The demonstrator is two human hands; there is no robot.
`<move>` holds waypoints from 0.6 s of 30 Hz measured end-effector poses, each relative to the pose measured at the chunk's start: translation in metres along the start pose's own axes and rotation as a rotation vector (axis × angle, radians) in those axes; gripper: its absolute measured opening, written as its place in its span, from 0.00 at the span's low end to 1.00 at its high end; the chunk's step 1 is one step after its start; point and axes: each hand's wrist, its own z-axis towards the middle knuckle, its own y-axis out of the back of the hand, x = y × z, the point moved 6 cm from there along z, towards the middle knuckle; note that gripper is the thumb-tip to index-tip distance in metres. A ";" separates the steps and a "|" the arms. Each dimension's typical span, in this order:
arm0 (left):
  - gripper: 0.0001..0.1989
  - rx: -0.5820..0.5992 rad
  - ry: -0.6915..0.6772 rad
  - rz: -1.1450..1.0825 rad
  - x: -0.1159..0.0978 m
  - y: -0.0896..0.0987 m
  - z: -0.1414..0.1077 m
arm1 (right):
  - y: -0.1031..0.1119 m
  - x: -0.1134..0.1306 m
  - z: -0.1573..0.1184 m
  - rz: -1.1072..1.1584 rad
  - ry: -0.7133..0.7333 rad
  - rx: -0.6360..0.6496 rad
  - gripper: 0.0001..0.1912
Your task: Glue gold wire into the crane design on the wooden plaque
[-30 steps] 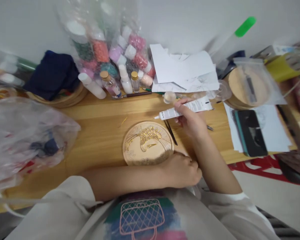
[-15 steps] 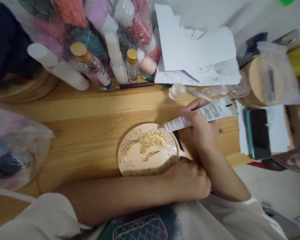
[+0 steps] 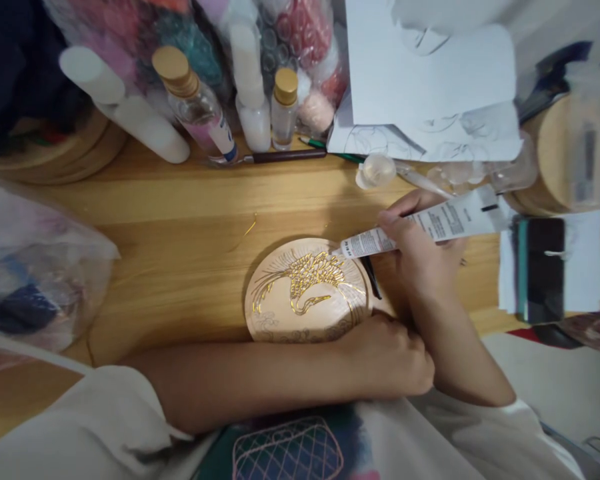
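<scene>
A round, pale wooden board with a short handle lies on the table, bearing a crane drawn in raised gold lines and finer grey outlines. My left hand is closed at the board's right side, around the handle, which its fingers mostly hide. My forearm crosses in front of the board's near edge. In my right hand, a white printed squeeze tube is gripped between thumb and fingers. Its nozzle points left and down to the crane's upper right part, at or just above the surface. A black strip lies beside the board.
Along the back stand a clear bottle, a small gold-capped bottle and white bottles. Sketched papers lean behind. A dark-handled pen-like tool lies in front. A phone is at right, a plastic bag at left.
The camera view has shifted, so most things appear further right. The tube's nozzle stays near the same upper right part of the board. Both hands keep their hold.
</scene>
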 end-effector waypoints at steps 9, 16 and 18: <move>0.12 0.044 0.011 -0.007 0.000 0.000 0.000 | 0.001 -0.001 -0.001 0.004 -0.037 -0.002 0.08; 0.12 0.041 0.013 -0.016 0.000 0.001 0.000 | -0.002 0.002 -0.002 0.014 -0.044 0.022 0.10; 0.12 0.046 0.016 -0.020 0.000 0.000 0.000 | -0.002 0.002 -0.002 0.030 -0.042 0.021 0.09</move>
